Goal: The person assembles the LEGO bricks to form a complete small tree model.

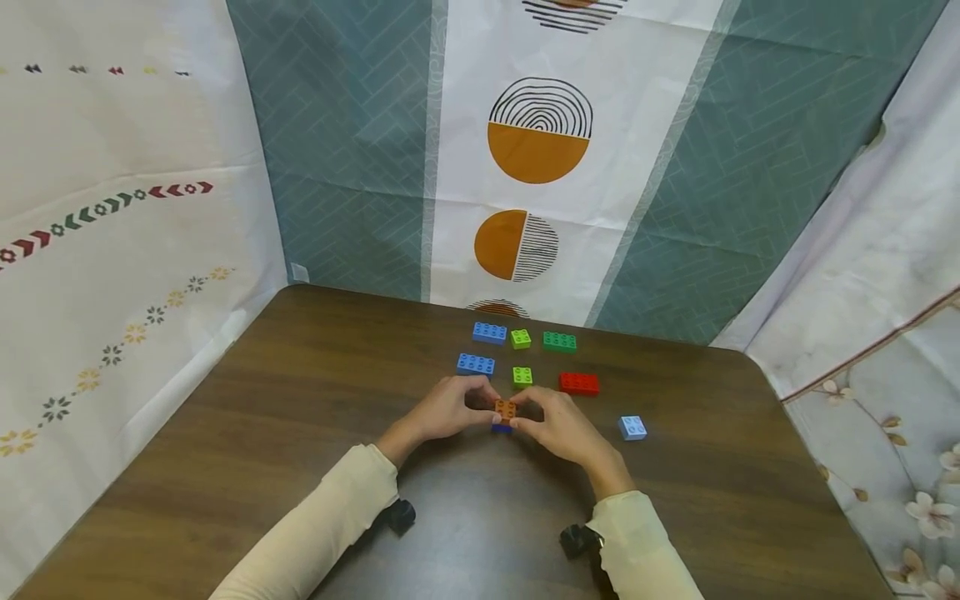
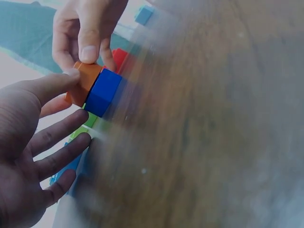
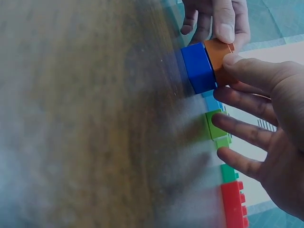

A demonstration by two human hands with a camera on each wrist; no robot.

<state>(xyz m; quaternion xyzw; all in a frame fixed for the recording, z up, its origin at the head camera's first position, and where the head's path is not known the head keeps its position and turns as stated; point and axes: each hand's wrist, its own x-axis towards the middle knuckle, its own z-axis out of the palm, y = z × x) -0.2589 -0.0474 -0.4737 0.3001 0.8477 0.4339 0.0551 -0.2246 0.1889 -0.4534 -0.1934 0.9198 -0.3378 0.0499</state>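
A person's left hand [image 1: 448, 408] is pinching a square orange plastic block with four studs [image 1: 506, 411] between thumb and forefinger, its remaining fingers spreading loosely apart, while the right hand [image 1: 564, 429] is gripping the same block from the opposite side, thumb and fingertip closing on it as the other fingers are fanning out. The orange block is sitting directly on top of a dark blue plastic block [image 3: 198, 69], a thin seam showing between the two; whether they are fully locked together cannot be told. Cream sleeves [image 1: 315, 517] are covering both forearms. Just beyond the hands, a row is running across the brown wood-grain table [image 1: 225, 467]: an oblong mid-blue studded block [image 1: 476, 364], a small square lime-green block [image 1: 522, 377] and an oblong red block [image 1: 579, 383]. Behind it, near the table's far edge, a second oblong mid-blue block [image 1: 490, 333], another square lime-green block [image 1: 521, 338] and an oblong dark green block [image 1: 559, 342] are lining up from left to right. A square pale blue block [image 1: 632, 427] is lying apart, toward the table's right edge. Teal and white patterned fabric [image 1: 352, 167] is hanging behind the far edge.
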